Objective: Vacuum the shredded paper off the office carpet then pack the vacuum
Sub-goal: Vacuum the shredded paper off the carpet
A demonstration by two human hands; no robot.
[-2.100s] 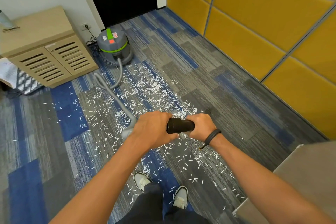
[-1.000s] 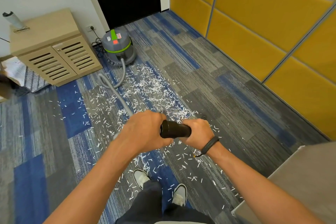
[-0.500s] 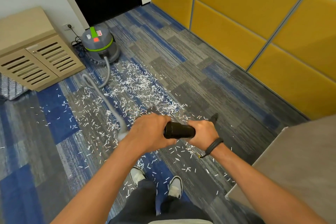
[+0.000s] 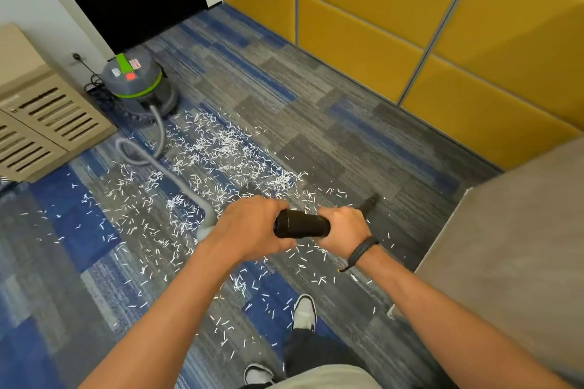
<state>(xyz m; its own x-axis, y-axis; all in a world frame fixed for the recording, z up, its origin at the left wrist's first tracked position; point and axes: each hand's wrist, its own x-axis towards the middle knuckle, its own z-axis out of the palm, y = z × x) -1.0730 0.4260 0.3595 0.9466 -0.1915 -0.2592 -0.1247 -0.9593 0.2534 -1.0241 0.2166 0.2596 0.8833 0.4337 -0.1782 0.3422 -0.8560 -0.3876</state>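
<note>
White shredded paper (image 4: 221, 161) lies scattered over the blue and grey carpet (image 4: 316, 123) in front of me. Both hands hold a black vacuum tube (image 4: 301, 225): my left hand (image 4: 252, 224) grips its near end where the grey hose joins, my right hand (image 4: 343, 226) grips further along. The black nozzle tip (image 4: 369, 203) reaches the carpet beyond my right hand. A grey hose (image 4: 164, 164) curves back to the grey and green canister vacuum (image 4: 136, 79) near the door.
A beige louvred cabinet (image 4: 38, 117) stands at the left beside a wall socket with a black cord (image 4: 90, 79). Yellow padded wall panels (image 4: 410, 25) line the right. A grey table top (image 4: 512, 249) juts in at the right. My shoes (image 4: 305, 313) stand on the carpet.
The view has shifted right and forward, so the cabinet sits further left. Both hands keep their grip on the tube, and the nozzle now reaches out to the right of my right hand.
</note>
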